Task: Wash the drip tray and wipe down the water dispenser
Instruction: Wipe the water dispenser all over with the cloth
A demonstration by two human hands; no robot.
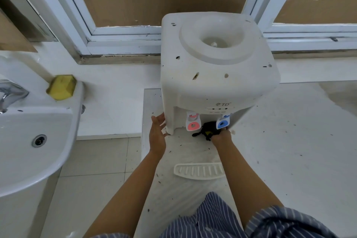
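Head view, looking down: the water dispenser (216, 67) stands in the middle of the frame on a pale, speckled desk (289, 141), its front with the taps facing the bottom of the frame. Its lower front recess is partly hidden by the right hand (222, 136) and a black cloth (209, 130), so the inside there is hard to make out. That hand is closed on the cloth, pressed under the front between the red tap (193, 123) and the blue tap (222, 122); its fingers are mostly hidden by the cloth. The left hand (158, 131) lies flat and spread against the dispenser's lower left corner, holding nothing. The drip tray (200, 170) lies apart from the dispenser, lower centre of the frame between the forearms, its long axis running left to right, slots up. At the left edge a sink (34, 141) is cut off, with a yellow sponge (61, 87) on its rim.
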